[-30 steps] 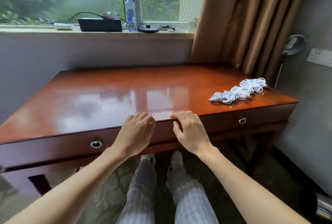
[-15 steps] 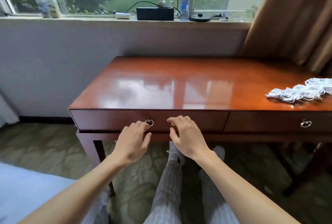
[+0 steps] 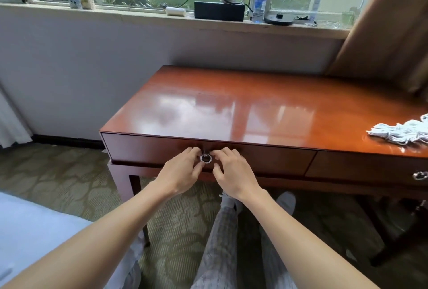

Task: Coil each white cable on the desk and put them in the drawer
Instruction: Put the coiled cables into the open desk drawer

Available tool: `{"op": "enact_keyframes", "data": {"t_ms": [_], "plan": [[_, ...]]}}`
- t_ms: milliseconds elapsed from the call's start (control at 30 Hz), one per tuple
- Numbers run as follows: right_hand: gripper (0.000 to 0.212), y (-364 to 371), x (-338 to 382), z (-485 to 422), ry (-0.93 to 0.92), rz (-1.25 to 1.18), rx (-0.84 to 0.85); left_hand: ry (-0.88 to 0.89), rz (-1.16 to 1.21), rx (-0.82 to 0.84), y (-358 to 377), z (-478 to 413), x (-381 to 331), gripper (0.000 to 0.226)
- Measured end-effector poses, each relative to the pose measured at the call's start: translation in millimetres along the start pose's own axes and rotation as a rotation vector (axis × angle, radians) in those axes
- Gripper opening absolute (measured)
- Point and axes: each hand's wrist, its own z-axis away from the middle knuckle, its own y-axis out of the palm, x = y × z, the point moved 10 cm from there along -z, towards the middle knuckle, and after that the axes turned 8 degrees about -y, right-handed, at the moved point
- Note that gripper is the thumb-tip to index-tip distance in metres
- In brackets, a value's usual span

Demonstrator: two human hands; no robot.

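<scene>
Opening the desk (image 3: 208,108) drawer (image 3: 150,149) for cables
The white cables (image 3: 398,131) are lying bundled at 3 o'clock, likely light and floppy, best pinched mid-bundle. The left hand (image 3: 179,173) and right hand (image 3: 234,173) are flanking the ring pull (image 3: 206,158) at 6 o'clock; whether gripping, I cannot tell.

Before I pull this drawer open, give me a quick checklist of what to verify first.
1. Left hand and right hand at the ring pull: ok, one on each side.
2. Grip on the ring pull: cannot tell.
3. Drawer open: not ok, it is shut.
4. White cables on the desk: ok, at its right end.
5. White cables coiled: cannot tell.
</scene>
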Motion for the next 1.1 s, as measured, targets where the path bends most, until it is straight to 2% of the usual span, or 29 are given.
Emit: {"op": "enact_keyframes", "data": {"t_ms": [233, 433, 533, 600, 1100], "plan": [[0.036, 5.1, -2.9, -3.8, 0.038, -0.085, 0.003, 0.004, -0.138, 0.040, -3.6, -17.2, -4.9, 0.019], [0.043, 9.5, -9.2, -5.7, 0.050, -0.137, 0.019, 0.011, -0.125, 0.104, -0.6, -20.9, -0.9, 0.004], [0.044, 9.1, -10.7, -7.2, 0.034, -0.115, 0.011, 0.013, -0.111, 0.113, 2.3, -18.0, 2.1, 0.026], [0.044, 9.8, -10.6, -7.9, 0.031, -0.110, 0.009, 0.005, -0.102, 0.102, 3.2, -16.3, 4.7, 0.029], [0.043, 8.3, 5.3, 19.8, 0.007, -0.151, 0.002, 0.087, -0.118, 0.052, 3.9, 13.9, 3.3, 0.012]]}}
